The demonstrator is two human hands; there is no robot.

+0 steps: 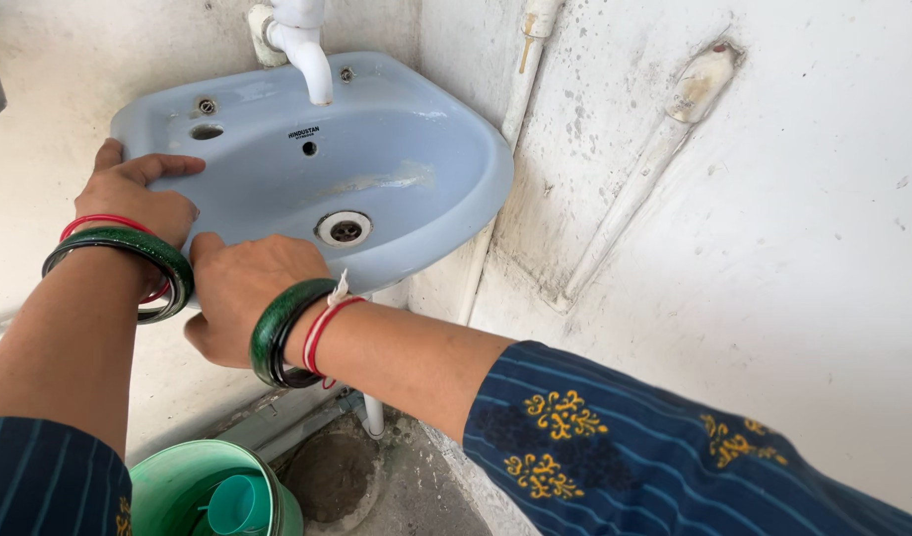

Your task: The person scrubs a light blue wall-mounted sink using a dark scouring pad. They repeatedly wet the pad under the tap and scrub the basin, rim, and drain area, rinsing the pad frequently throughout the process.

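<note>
A pale blue wall-mounted wash basin hangs in the corner, with a white tap above it and a metal drain in its bowl. My left hand rests on the basin's left rim, fingers laid over the edge. My right hand sits at the basin's front rim, knuckles up, fingers curled under the edge and hidden. Both wrists wear green and red bangles. Whether the right hand holds anything cannot be seen.
A green bucket with a teal mug inside stands on the floor below. White pipes run down the stained wall beside the basin. A drain pipe drops beneath the basin.
</note>
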